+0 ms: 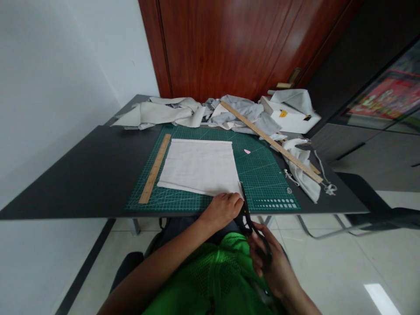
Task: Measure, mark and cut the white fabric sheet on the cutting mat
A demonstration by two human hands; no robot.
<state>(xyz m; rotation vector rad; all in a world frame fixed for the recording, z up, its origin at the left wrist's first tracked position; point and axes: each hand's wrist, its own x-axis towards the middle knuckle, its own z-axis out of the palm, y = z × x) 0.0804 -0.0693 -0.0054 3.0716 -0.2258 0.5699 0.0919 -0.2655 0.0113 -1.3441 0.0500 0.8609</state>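
Observation:
A white rectangular piece of cloth (pixel 201 166) with folded strips along its far and near edges lies on the green cutting mat (pixel 262 175). My left hand (pixel 225 210) pinches the cloth's near right corner, fingers closed. In my right hand (pixel 271 258) are black scissors (pixel 247 218), its fingers wrapped round the handles. The blades point away from me, beside the cloth's right edge near that corner; whether they touch the fabric is hard to tell. A short wooden ruler (pixel 155 168) lies left of the cloth.
Crumpled pale fabric (pixel 167 111) lines the table's far edge. A long wooden ruler (pixel 272 142) lies slantwise over grey cloth at the right. Behind it stands a white box (pixel 288 116). A small pink piece (pixel 247 151) rests on the mat. A white drawstring pouch (pixel 303 168) lies at the right.

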